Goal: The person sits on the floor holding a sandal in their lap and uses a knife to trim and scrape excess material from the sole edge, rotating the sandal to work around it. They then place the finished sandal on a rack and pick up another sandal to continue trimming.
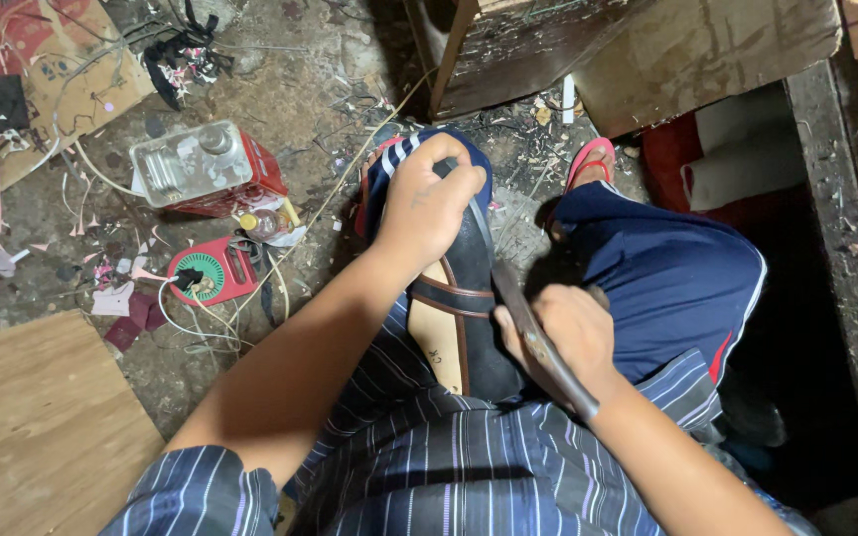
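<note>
Your left hand (427, 203) clamps the black shoe (464, 298) toe-down against your knee to steady it, while your right hand (558, 333) grips a hammer (538, 342) fist-tight against its edge.

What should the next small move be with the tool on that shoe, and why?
Probably draw the tool a little further along the shoe's edge. The right hand holds it against the side of the black shoe, while the left hand clamps the toe end over the knee, so the shoe looks steadied.
</note>
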The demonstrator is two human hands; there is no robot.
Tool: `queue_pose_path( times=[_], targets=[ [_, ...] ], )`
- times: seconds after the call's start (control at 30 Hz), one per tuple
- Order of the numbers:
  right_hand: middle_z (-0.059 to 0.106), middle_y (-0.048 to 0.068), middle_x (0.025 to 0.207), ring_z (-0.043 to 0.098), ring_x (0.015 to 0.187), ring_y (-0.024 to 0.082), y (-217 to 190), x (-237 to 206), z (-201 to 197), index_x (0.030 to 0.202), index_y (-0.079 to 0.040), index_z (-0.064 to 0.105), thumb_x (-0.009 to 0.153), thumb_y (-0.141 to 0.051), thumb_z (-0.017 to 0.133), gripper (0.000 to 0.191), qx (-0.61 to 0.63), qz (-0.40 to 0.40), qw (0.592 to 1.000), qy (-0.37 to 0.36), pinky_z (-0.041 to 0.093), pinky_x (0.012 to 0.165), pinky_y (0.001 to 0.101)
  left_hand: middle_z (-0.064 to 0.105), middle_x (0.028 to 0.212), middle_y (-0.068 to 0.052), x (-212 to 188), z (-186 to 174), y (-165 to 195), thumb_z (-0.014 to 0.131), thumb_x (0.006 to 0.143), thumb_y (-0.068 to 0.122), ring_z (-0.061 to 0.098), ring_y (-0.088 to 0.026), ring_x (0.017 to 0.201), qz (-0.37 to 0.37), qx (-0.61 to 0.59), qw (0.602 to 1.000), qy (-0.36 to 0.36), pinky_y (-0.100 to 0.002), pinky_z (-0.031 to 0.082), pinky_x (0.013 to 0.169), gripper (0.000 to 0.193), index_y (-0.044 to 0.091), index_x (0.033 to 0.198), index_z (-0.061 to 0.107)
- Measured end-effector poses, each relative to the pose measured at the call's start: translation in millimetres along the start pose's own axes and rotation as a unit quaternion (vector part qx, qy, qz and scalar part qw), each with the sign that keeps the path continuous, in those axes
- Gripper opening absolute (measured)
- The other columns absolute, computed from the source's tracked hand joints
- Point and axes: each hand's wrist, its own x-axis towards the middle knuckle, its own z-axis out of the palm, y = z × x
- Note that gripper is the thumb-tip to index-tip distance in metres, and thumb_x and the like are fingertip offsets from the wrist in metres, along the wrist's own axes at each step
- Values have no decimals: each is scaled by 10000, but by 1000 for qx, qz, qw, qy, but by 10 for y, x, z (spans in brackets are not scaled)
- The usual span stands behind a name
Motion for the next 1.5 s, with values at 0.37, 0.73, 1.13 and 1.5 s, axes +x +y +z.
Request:
queue_pose_path(
  times=[0.37,0.73,1.13,1.5],
  targets=[
    [518,98,679,550,593,309,-28,-143,-53,759,-88,512,801,-168,846,346,32,37,998,-40,424,538,412,597,733,23,-15,-49,25,681,878,123,516,-36,661,-5,-38,999,-16,-239,391,559,104,67,861,594],
    [558,63,717,606,656,240,86,444,131,894,-47,555,970,-221,712,246,102,228,968,-6,494,632,373,590,768,-39,-29,59,43,442,1043,251,589,-151,790,78,53,995,-11,-292,482,790,338,33,826,584],
    [550,50,970,535,883,133,24,309,275,1155,-6,538,991,-170,684,274,259,259,929,52,468,814,293,624,795,-70,-15,46,-9,438,1048,269,607,-169,795,68,1,997,-25,-315,496,799,357,17,844,586],
    [606,54,801,558,732,133,248,1198,54,935,-20,623,942,-169,757,200,281,328,900,61,478,677,292,674,774,-103,-57,138,129,336,1058,404,641,-211,741,-5,50,998,28,-333,504,747,539,28,886,682]
  ],
)
